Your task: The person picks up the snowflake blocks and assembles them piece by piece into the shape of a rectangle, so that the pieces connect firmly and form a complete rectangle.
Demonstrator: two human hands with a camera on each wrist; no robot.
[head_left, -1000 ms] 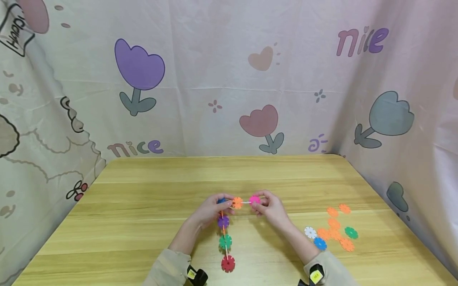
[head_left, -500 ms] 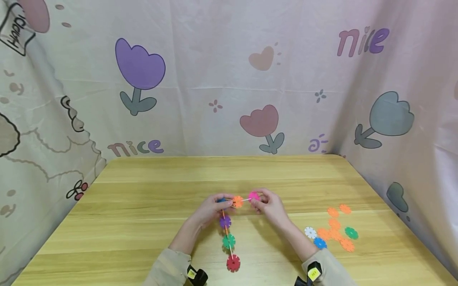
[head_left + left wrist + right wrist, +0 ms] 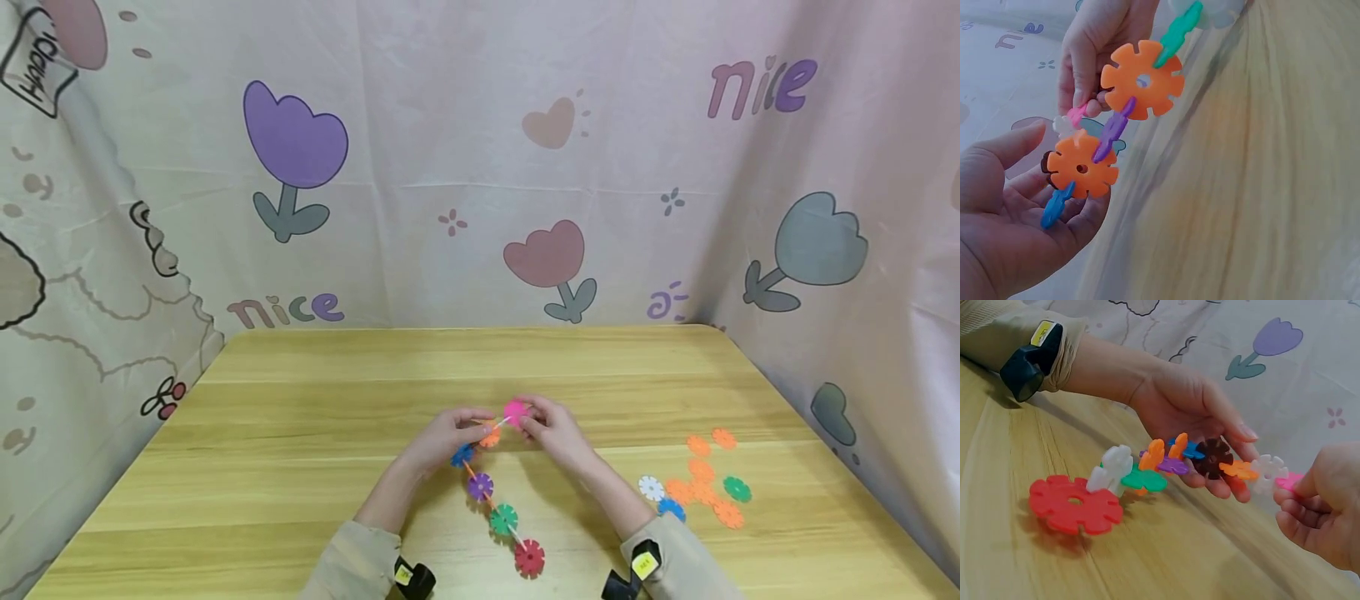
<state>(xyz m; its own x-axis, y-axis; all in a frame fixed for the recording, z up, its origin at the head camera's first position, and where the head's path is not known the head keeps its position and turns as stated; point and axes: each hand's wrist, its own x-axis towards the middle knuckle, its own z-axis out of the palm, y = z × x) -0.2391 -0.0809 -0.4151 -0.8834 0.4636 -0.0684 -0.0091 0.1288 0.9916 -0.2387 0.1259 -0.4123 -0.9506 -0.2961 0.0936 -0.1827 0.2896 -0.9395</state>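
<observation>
A chain of notched interlocking plastic discs (image 3: 481, 487) runs between both hands and down toward the near side. At its upper end, my right hand (image 3: 558, 435) pinches a pink disc (image 3: 515, 412) between thumb and fingers. My left hand (image 3: 442, 437) cups the chain loosely, its fingers curled under a brown disc (image 3: 1212, 459) and the thumb raised above. Just beyond the brown one come an orange disc (image 3: 1240, 469) and a white disc (image 3: 1269, 474). A blue disc (image 3: 462, 455) hangs below the left fingers. The far end is a red disc (image 3: 529, 559), low over the table.
Loose discs lie on the wooden table (image 3: 300, 467) to the right: several orange discs (image 3: 702, 472), a green disc (image 3: 737, 488), a white disc (image 3: 651, 488) and a blue disc (image 3: 671, 508) partly behind the right sleeve. A patterned curtain (image 3: 420, 150) surrounds the table.
My right hand has moved left with the pink disc, toward the left hand. The chain's red end has swung right. The blue disc has come out from under the left fingers.
</observation>
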